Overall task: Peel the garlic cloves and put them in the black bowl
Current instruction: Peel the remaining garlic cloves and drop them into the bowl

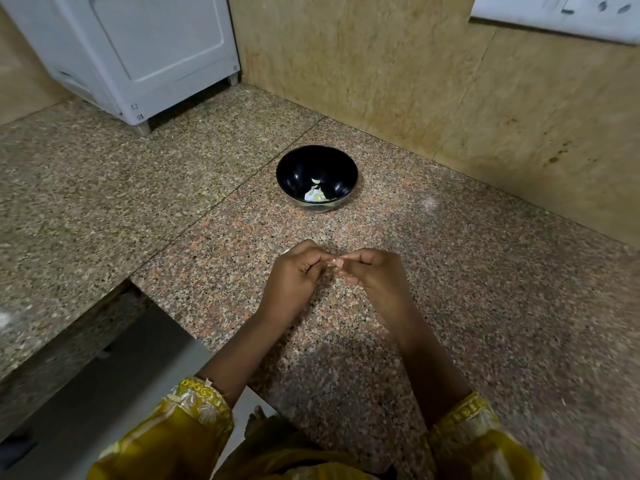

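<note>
Granite counter [485, 289], corner section.
- Left hand [294, 271] and right hand [374, 275]: held together above the counter, fingers curled, both pinching one garlic clove [334, 261]. Only a pale sliver of it shows between the fingertips.
- Black bowl [304, 164]: beyond the hands, near the wall, holding pale garlic pieces [316, 194]; their count is unclear.
- White appliance [138, 46], far left: top cut off.
- Yellow sleeves [194, 410]: partly out of frame.

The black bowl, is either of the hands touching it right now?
Apart. The head view shows granite counter between the black bowl and both the left hand and right hand, which pinch a garlic clove.
</note>
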